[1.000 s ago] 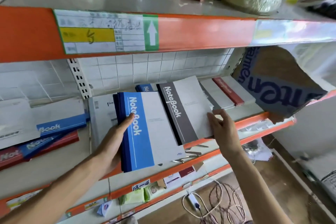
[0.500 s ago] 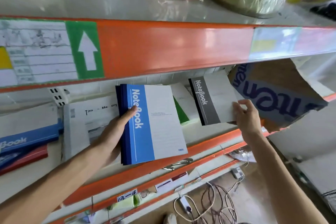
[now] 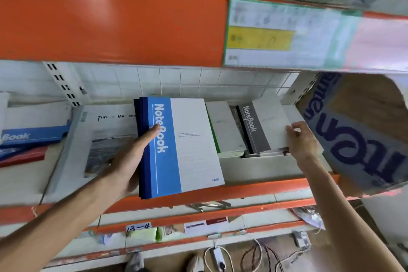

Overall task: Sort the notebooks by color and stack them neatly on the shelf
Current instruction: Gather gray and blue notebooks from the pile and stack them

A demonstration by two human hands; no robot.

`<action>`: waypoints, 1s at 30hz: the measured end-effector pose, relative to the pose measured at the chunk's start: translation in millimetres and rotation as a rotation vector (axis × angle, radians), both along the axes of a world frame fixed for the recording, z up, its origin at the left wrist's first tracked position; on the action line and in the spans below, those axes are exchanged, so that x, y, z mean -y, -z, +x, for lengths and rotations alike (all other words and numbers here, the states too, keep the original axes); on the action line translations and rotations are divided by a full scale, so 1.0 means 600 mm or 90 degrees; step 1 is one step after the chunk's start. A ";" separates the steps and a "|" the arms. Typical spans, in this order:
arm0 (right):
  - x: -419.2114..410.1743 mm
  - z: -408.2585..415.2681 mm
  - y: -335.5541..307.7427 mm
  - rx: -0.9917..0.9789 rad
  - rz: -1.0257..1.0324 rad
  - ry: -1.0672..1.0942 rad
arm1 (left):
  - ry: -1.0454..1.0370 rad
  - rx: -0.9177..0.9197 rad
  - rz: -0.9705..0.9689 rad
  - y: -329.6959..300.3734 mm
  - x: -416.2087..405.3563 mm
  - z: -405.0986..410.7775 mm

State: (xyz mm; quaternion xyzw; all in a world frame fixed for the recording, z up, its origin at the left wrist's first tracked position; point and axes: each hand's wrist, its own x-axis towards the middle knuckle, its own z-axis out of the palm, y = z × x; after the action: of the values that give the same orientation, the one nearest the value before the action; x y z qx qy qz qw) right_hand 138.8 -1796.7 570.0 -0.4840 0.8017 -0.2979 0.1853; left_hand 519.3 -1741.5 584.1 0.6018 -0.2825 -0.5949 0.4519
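Observation:
My left hand (image 3: 130, 159) grips a small stack of blue-spined notebooks (image 3: 178, 148) by the spine, thumb over the cover, held above the shelf's front edge. A grey-spined notebook (image 3: 262, 128) lies on a pile at the right of the shelf (image 3: 260, 170). My right hand (image 3: 302, 141) rests on its right edge, fingers curled at the cover. Between them sits a pile topped by a green-spined notebook (image 3: 225, 130). Blue and red notebooks (image 3: 28, 141) lie at the far left.
A large white booklet (image 3: 106, 137) lies flat under my left hand. A torn cardboard box (image 3: 364, 134) stands at the shelf's right end. An orange beam (image 3: 110, 20) with a paper label hangs overhead. Cables lie on the floor below.
The grey-spined notebook has gone down onto the right pile with my right hand still on its edge. The view has swung right and nearer. My left hand keeps the blue stack.

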 end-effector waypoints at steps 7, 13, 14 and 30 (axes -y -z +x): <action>0.034 -0.016 0.039 0.021 0.024 -0.051 | -0.021 0.062 0.061 0.054 0.046 -0.013; 0.032 -0.019 0.052 -0.041 0.029 -0.074 | -0.022 0.119 0.048 0.071 0.061 -0.006; 0.030 -0.019 0.052 -0.050 0.031 -0.077 | -0.018 0.141 0.060 0.075 0.070 -0.004; 0.015 -0.018 0.065 -0.373 0.082 -0.172 | -0.085 0.132 0.094 0.095 0.093 -0.013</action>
State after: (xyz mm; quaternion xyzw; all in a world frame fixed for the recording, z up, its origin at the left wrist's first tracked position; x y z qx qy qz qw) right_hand 128.3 -1805.4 531.0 -0.6381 0.7669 -0.0672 0.0151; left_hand 511.4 -1797.1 526.8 0.7090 -0.2430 -0.5172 0.4133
